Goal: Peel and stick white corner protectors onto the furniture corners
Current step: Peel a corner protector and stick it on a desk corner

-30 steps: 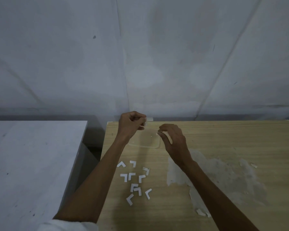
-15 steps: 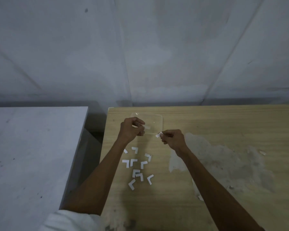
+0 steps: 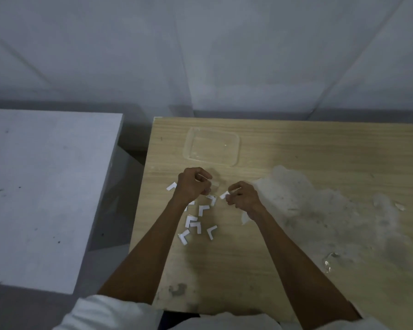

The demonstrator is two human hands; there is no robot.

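Just right of the protector (image 3: 212,185) pinched by the left hand (image 3: 192,186), the right hand (image 3: 243,198) pinches a white backing (image 3: 224,194): peel slowly, holding edges only.

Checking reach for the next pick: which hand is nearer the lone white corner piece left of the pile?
Left. The left hand is just right of the lone corner piece; the right hand is farther right, beyond the left hand.

About nine white L-shaped corner protectors (image 3: 200,207); one clear rectangular plastic tray (image 3: 236,151); one held clear strip (image 3: 214,185); one held white scrap (image 3: 224,195).
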